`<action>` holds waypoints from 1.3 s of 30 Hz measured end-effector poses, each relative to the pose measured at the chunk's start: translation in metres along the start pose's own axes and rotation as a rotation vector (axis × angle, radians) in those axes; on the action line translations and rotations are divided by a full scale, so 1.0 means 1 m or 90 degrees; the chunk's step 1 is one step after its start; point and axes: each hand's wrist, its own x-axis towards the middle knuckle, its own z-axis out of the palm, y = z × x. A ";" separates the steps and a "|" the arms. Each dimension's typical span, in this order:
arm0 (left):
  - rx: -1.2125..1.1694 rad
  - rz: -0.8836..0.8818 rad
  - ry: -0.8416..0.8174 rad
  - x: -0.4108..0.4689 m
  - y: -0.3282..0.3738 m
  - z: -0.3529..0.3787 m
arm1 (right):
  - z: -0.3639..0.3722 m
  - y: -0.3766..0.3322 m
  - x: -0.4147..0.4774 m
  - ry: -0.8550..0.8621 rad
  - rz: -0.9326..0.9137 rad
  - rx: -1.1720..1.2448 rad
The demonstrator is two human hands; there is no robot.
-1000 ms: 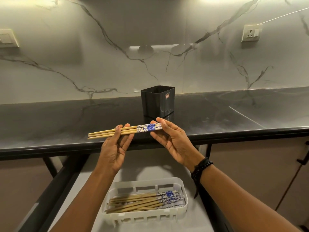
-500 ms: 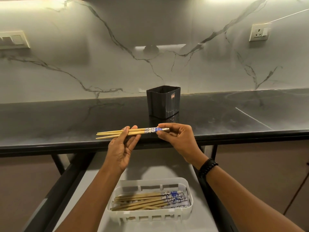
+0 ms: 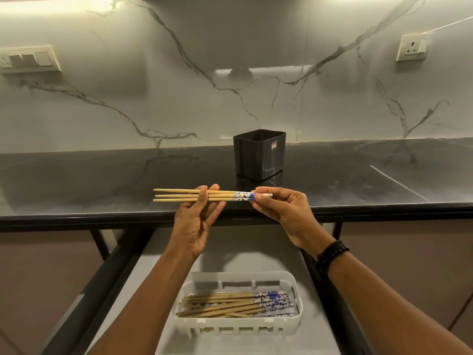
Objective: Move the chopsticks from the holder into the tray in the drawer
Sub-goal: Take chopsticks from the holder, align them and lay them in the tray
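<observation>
Three chopsticks are lying level in the air between the two hands, just in front of the black holder, which is standing upright on the dark desk. Their bare wooden tips are pointing away to the left of the holder and their blue-and-white patterned ends are pointing right. The left hand is cradling the plain wooden part, its grip half curled, with the thumb pressing across the top of the sticks and the fingertips supporting them from behind. The right hand is pinching the patterned ends, its grip closed tight around them between thumb and forefinger, with only a short white stub showing past the fingers. A black beaded band is sitting on the right wrist.

Well below and nearer than the holder, the drawer is standing open under the desk edge, and a white tray with slotted sides is resting on its pale floor. More chopsticks are lying inside the tray in a loose pile, their patterned ends gathered toward the tray's right side. Behind the holder a marbled wall is rising, carrying a switch plate far to the left and a socket up to the right.
</observation>
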 end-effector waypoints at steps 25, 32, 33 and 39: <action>0.033 -0.027 0.012 -0.005 0.003 -0.002 | -0.002 -0.002 -0.002 -0.051 0.010 -0.082; 0.041 -0.035 0.010 -0.010 0.004 -0.002 | -0.001 -0.008 -0.007 -0.044 0.016 -0.080; 0.036 -0.030 0.013 -0.010 0.005 -0.003 | -0.001 -0.011 -0.009 -0.042 0.015 -0.085; -0.037 0.020 0.082 -0.005 0.021 -0.019 | -0.012 -0.024 -0.013 -0.031 0.035 -0.100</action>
